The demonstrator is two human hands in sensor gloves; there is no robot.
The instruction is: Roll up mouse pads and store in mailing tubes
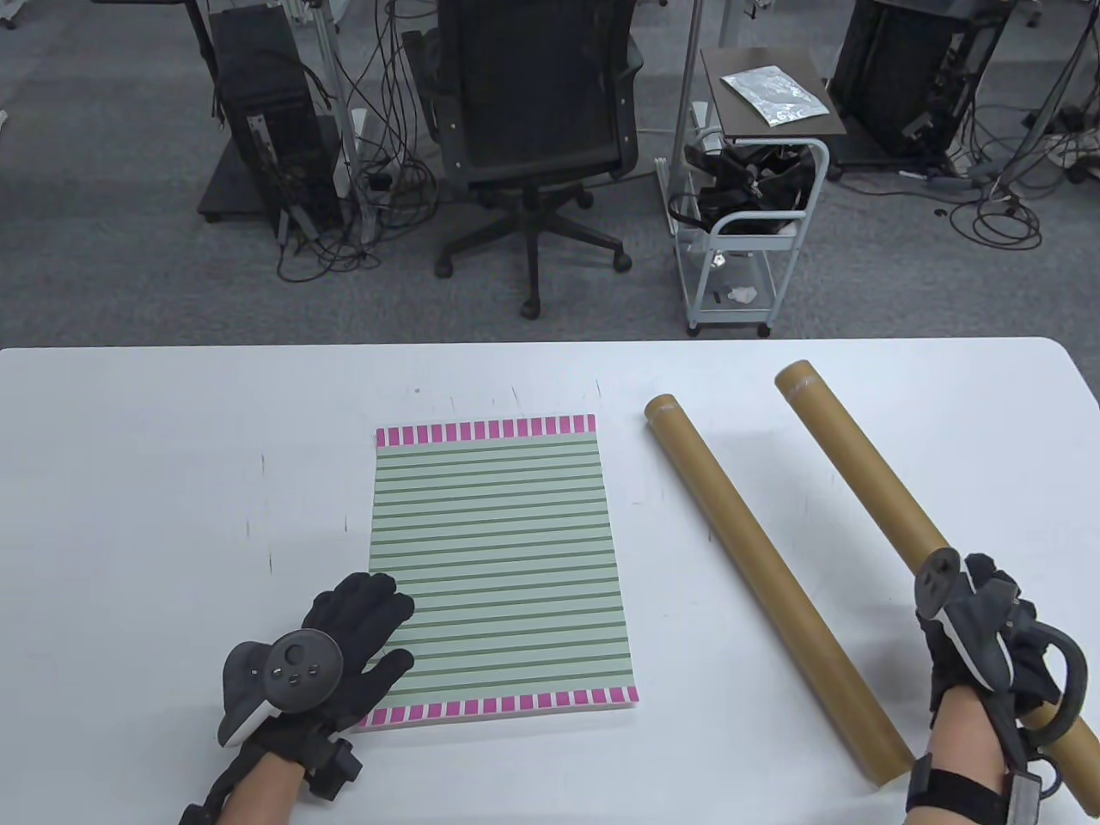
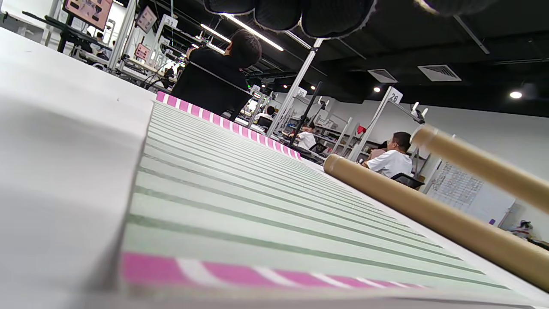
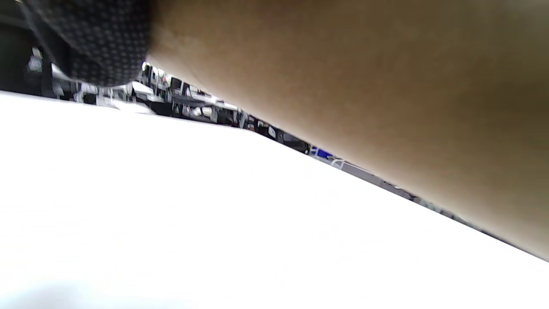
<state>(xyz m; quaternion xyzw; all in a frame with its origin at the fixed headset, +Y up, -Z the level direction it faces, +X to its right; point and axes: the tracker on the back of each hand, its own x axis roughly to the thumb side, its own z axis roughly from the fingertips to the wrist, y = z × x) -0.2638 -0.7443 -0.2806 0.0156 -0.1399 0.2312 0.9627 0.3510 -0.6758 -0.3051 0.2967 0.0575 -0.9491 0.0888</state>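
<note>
A green-striped mouse pad with pink end bands lies flat on the white table. My left hand rests open on its near left corner, fingers spread; its fingertips hang over the pad in the left wrist view. Two brown mailing tubes lie to the right. The left tube lies free on the table, also in the left wrist view. My right hand grips the right tube near its near end. That tube fills the right wrist view.
Beyond the table's far edge stand an office chair, a small white cart and a computer tower with cables on the carpet. Bare table lies left of the pad and between pad and tubes.
</note>
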